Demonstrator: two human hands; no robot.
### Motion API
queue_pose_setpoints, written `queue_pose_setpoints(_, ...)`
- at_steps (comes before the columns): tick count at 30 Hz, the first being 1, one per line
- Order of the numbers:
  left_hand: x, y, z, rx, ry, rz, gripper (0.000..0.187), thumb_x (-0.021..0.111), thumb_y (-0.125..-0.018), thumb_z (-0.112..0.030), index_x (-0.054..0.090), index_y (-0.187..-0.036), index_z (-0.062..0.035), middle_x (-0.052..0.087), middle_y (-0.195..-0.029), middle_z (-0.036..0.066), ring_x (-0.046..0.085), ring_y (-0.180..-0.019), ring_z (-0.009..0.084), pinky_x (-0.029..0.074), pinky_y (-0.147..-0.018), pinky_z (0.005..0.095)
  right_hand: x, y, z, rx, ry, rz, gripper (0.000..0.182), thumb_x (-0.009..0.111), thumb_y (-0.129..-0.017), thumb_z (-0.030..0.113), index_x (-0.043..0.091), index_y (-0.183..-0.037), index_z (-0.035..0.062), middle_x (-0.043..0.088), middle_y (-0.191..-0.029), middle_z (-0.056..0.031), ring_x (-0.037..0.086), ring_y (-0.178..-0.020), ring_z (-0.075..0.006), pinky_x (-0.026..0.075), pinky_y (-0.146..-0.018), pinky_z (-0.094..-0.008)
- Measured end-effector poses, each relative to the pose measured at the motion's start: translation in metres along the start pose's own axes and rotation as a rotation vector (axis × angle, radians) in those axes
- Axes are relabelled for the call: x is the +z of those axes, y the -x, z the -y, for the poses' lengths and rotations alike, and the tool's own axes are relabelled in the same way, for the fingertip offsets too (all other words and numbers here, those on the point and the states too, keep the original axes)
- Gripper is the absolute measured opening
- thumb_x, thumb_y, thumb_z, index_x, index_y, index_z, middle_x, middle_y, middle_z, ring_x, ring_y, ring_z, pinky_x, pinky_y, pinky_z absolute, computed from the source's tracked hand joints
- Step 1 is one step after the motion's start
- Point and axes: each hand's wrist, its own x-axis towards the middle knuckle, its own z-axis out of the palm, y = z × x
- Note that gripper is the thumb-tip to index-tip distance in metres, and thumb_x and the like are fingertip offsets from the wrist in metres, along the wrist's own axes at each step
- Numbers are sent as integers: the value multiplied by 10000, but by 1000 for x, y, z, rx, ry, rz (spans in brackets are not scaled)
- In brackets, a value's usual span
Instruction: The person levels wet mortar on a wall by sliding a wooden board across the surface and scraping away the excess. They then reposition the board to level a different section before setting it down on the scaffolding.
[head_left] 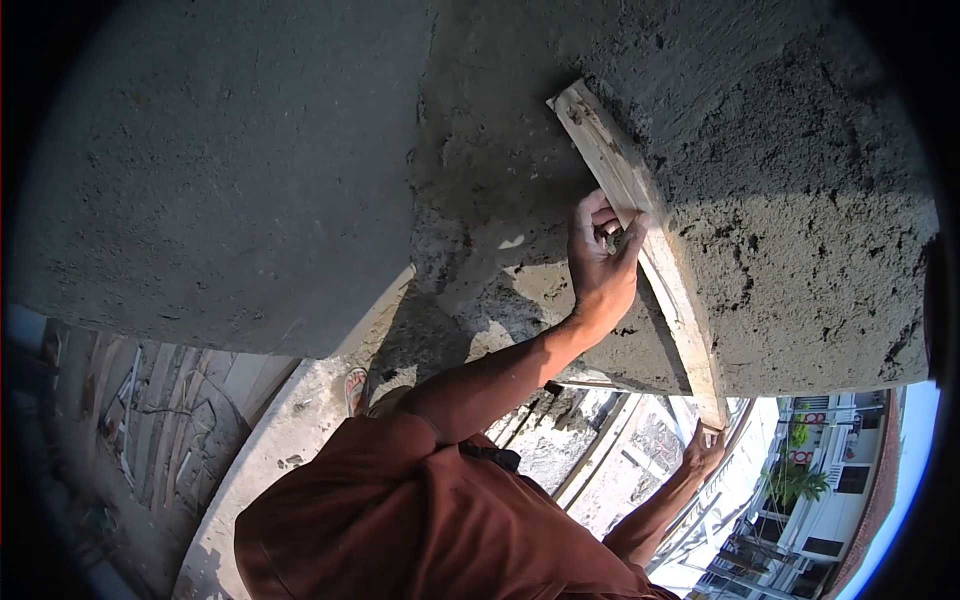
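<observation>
A long wooden batten (668, 270), pale and smeared with mortar, lies with its length along the grey rendered wall (780, 280). My left hand (605, 260) is closed on the batten around its middle, thumb and fingers pinching its edge. At the batten's lower end in the picture, my right hand (704, 455) grips it with the fingertips. The far end of the batten rests close to the wall surface. The render beside it is rough and pitted on one side and partly in shadow.
A smoother rendered face (230, 180) fills the left side. Below it is a pale ledge (260, 460), with a sandalled foot (355, 390) at its edge. Scattered planks (160, 420) lie at lower left. A building (830, 490) and plants (795, 485) stand beyond at right.
</observation>
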Motion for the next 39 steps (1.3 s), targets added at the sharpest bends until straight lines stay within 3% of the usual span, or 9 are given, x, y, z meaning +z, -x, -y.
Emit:
queue_pose_setpoints(5,-68,13,26,-75,-73,-184,330,641,-885,-119,454,-1133,-8,554,-1046,73,509,-985,112,415,-888,278,35,29,8,18,124,-134,494,516,-932,161,353,-1312,-110,243,-1353,-347,393,-1235,-395,449,-1009,-445)
queue_pose_setpoints(8,-154,14,65,-224,-76,-293,397,674,-869,-207,440,-1133,-25,522,-1066,87,503,-991,146,424,-882,298,43,38,-1,-4,202,121,521,561,-922,222,394,-1236,-158,458,-1212,-302,522,-1095,-401,502,-928,-446)
queue_pose_setpoints(12,-224,-9,97,-302,-124,-533,354,713,-841,-248,528,-1018,-3,565,-959,47,516,-879,138,425,-797,300,69,69,-29,6,192,108,518,617,-883,147,341,-1207,-150,502,-1194,-270,571,-1027,-385,545,-841,-465)
queue_pose_setpoints(17,-194,-26,62,-312,-71,-393,467,719,-830,-264,511,-1174,-25,533,-1179,76,475,-1127,195,364,-964,405,87,75,-29,-12,130,85,382,581,-908,142,427,-1155,-105,521,-1172,-255,575,-1034,-376,555,-829,-454)
queue_pose_setpoints(25,-71,-14,-3,-266,-119,-181,492,704,-845,-241,470,-1165,50,537,-1149,119,495,-1114,214,344,-1043,420,81,61,39,-219,-52,-52,289,568,-916,140,450,-1116,-33,571,-1044,-206,615,-935,-325,549,-783,-408)
queue_pose_setpoints(28,-89,-10,10,-300,-143,-228,520,703,-846,-239,474,-1209,54,530,-1199,142,479,-1154,217,337,-1046,426,86,65,37,-189,40,-115,361,644,-875,173,432,-1095,-19,587,-999,-193,632,-836,-304,558,-729,-410)
queue_pose_setpoints(31,-174,-16,51,-513,-117,-361,527,674,-865,-276,488,-1258,22,490,-1275,129,425,-1238,234,338,-1057,392,92,76,16,-140,124,-75,419,687,-844,167,408,-1087,-29,594,-976,-206,633,-774,-276,568,-698,-397)
queue_pose_setpoints(34,-224,-11,80,-615,-51,-527,516,669,-871,-267,487,-1279,-8,487,-1282,124,403,-1263,244,319,-1066,409,98,83,-2,-127,212,-45,368,682,-841,134,409,-1032,-22,598,-987,-196,631,-865,-259,578,-729,-400)
queue_pose_setpoints(39,-228,-21,91,-537,-19,-576,429,708,-841,-250,558,-1184,-41,569,-1127,47,508,-1078,187,385,-935,389,106,87,-2,-102,234,32,361,661,-866,175,376,-994,-6,589,-964,-211,627,-788,-260,574,-718,-399)
